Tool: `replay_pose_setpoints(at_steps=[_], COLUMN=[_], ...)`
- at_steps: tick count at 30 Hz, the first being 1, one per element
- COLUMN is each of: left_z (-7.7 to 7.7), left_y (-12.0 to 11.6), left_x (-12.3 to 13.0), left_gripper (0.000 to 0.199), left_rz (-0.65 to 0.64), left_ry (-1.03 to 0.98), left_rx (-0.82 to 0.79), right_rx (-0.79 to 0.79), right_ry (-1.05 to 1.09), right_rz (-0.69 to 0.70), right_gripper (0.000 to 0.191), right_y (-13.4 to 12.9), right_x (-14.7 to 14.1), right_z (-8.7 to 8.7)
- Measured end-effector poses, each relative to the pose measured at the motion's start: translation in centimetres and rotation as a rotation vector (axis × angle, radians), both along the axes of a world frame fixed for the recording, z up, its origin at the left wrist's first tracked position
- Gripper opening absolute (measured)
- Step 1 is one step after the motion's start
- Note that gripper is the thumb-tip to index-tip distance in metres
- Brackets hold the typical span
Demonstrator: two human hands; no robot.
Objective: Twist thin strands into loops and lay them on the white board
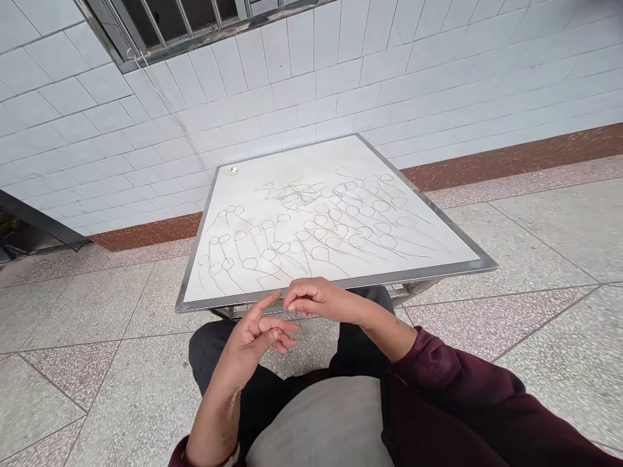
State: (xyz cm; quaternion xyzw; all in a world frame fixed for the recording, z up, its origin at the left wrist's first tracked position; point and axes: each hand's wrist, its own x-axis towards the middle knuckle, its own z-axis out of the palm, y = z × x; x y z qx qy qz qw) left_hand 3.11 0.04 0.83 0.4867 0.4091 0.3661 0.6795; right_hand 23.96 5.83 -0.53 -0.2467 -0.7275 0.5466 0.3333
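Observation:
Just off the near edge of the white table (292, 155), my two hands are close together over my lap. My left hand (256, 334) has its thumb and a finger together on a thin wire, with the index finger stretched out. My right hand (316, 299) pinches the same thin strand (283, 314) from the right; its fingertips nearly touch the left fingers. The strand is very fine and its shape is hard to make out. Many thin wires with looped ends (320, 253) lie spread over the table. Bent wires without clear loops (299, 194) form a tangled pile farther back.
A small red and white object (234, 170) sits at the table's far left corner. Behind the table stands a white tiled wall (302, 84) with a barred window (180, 19). The table has a raised-looking grey metal edge (452, 227). My knees are beneath its near side.

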Motion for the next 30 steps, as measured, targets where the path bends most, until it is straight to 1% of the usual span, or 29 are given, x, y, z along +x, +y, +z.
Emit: replay_pose_setpoints(at_steps=[2,5,7,8,10,13,15,19,21,24,25,26,29,30], left_z=[-0.5,-1.0,-1.1,-1.1,-1.0,-1.0,-1.2,-1.4,-1.4,-1.5,-1.6,-1.7,-1.8,-1.8], left_y=[0.0,0.1,0.1,0.1,0.1,0.1,0.2,0.3,0.3,0.2,0.1,0.1,0.0,-0.1], left_x=[0.6,1.7,2.2,2.4,2.5,2.3,2.0,1.3,0.8,0.5,0.5,0.6,1.3,1.4], left_gripper=[0.059,0.058,0.059,0.061,0.064,0.066,0.063,0.058,0.060,0.064,0.065,0.065,0.068,0.069], left_rz=[0.129,0.354,0.448,0.458,0.423,0.368,0.371,0.366,0.324,0.236,0.237,0.264,0.427,0.463], left_ry=[-0.066,-0.226,-0.321,-0.348,-0.359,-0.327,-0.288,-0.146,-0.116,-0.147,-0.168,-0.190,-0.252,-0.254], left_rx=[0.003,0.011,0.017,0.020,0.029,0.049,0.064,0.119,0.136,0.142,0.150,0.160,0.211,0.226], right_rx=[-0.076,-0.201,-0.262,-0.283,-0.319,-0.364,-0.382,-0.410,-0.415,-0.421,-0.430,-0.443,-0.507,-0.529], right_ry=[0.043,0.144,0.204,0.226,0.263,0.294,0.313,0.390,0.418,0.422,0.422,0.425,0.450,0.460], right_rz=[-0.068,-0.142,-0.184,-0.207,-0.235,-0.216,-0.213,-0.245,-0.254,-0.239,-0.229,-0.218,-0.207,-0.208], right_gripper=[0.015,0.016,0.018,0.020,0.022,0.025,0.025,0.026,0.025,0.025,0.026,0.026,0.029,0.029], right_y=[0.0,-0.1,-0.2,-0.2,-0.2,-0.1,-0.1,0.2,0.3,0.3,0.2,0.0,-0.6,-0.8], right_x=[-0.6,-1.9,-2.6,-2.9,-3.2,-3.3,-3.2,-3.2,-3.2,-3.3,-3.4,-3.6,-4.4,-4.7], right_z=[-0.4,-1.0,-1.3,-1.4,-1.5,-1.6,-1.7,-1.9,-2.1,-2.2,-2.2,-2.2,-2.2,-2.1])
